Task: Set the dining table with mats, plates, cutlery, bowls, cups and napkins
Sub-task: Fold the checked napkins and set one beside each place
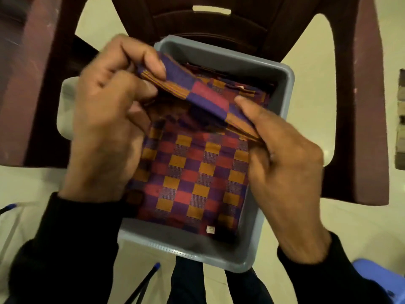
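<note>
A grey plastic tub point(278, 71) sits on a dark maroon chair and holds a stack of folded cloths checked in purple, red and orange point(197, 178). My left hand point(105, 132) pinches the upper left edge of the top checked cloth point(197, 93) between thumb and fingers. At that cloth's lower right edge, my right hand point(282, 163) pinches it the same way. The held cloth is lifted a little above the stack, folded over along its length. Both arms wear black sleeves.
The maroon plastic chair point(368, 106) has armrests on both sides of the tub. Pale floor tiles show around it. A light blue object point(381, 270) lies at the bottom right, and thin dark rods with blue tips point(149, 277) stand at the bottom left.
</note>
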